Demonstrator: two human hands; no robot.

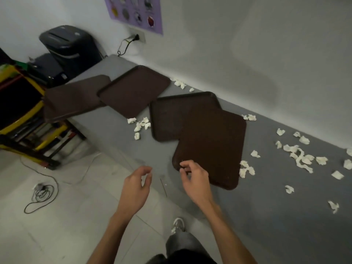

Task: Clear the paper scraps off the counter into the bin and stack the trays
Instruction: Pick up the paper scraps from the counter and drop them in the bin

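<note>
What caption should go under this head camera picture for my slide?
Right hand pinches the nearest brown tray on a grey counter littered with paper scraps.

Trays point(133, 90) on counter point(266, 197), scattered paper scraps point(299, 155), right hand point(194, 177) pinching nearest tray point(211, 145)

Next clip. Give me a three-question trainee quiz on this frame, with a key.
1. How many brown trays lie on the counter?
2. True or false: all paper scraps are already off the counter.
3. Which hand is at the near corner of the nearest tray? A. left B. right C. neither
Key: 1. four. 2. false; paper scraps lie around the trays. 3. B; the right hand pinches its rim, the left hand hovers open.
</note>
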